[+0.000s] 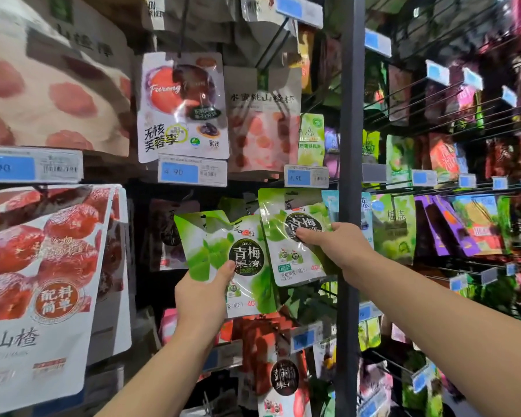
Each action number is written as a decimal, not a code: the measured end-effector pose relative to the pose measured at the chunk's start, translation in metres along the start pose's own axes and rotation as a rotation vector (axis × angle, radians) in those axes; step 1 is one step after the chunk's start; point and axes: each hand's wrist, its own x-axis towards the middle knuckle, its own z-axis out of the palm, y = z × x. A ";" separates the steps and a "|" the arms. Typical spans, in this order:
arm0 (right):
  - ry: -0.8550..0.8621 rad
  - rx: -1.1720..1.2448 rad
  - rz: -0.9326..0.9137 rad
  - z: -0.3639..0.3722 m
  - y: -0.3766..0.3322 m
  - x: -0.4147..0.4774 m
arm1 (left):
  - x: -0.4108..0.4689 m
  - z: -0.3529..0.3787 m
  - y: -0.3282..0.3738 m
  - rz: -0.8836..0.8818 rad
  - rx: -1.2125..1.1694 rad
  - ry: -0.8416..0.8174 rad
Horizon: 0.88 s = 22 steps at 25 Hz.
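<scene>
Two bare forearms rise from the bottom edge of the view towards a shop rack. The left hand [200, 291] grips the left pouch [244, 257], a green one, by its lower left corner, thumb pressed on the front and the other fingers hidden behind; this pouch is tilted, its top leaning left, in front of the rack's middle row. The right hand [334, 246] holds the right pouch [286, 236] (same green print, same black round label) by its right edge, thumb laid across the label and fingers curled behind. This pouch stands nearly upright and a little higher, just left of the post [348, 145], and whether its top hangs on a hook cannot be told. The two pouches meet edge to edge. Below them a red pouch [283, 377] hangs in the bottom row. At the rack's left edge large hawthorn bags [42, 281] crowd close to the camera, blurred. Behind and above the hands, a price tag [191, 173] reading 4.90 sits under a white plum bag [182, 106], with a peach bag [262, 121] just beside it towards the post. Beyond the post, long hooks [433, 100] carry rows of coloured packets, too blurred to read.
</scene>
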 end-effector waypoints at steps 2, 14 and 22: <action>0.009 -0.037 0.017 0.002 0.001 -0.001 | 0.001 -0.002 -0.005 -0.013 -0.008 0.014; 0.051 0.026 -0.017 -0.008 0.003 -0.001 | -0.001 -0.007 -0.012 -0.042 -0.010 0.021; 0.026 -0.019 0.025 -0.004 -0.002 -0.002 | 0.002 -0.014 -0.010 -0.039 -0.005 0.036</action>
